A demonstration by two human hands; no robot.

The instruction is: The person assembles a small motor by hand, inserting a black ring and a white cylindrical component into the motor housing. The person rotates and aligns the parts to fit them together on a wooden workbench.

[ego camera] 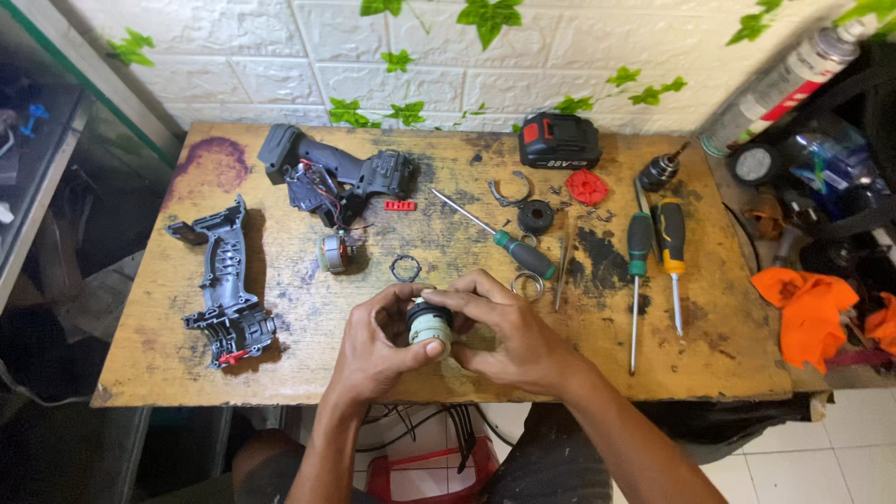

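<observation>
Head view: the left hand (373, 343) and right hand (504, 331) both grip a small cylindrical gearbox (429, 327) just above the table (308, 364) near its front edge. A ring (405, 269) lies just beyond, a green screwdriver (504, 241) near it.

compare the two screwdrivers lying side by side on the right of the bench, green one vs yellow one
The green-handled screwdriver has a long thin shaft that reaches nearer the bench's front edge; the yellow-and-black screwdriver has a shorter shaft and a thicker handle. Both lie flat on the wooden workbench, handles away from the person, tips toward them, almost parallel, untouched by either hand.
</observation>
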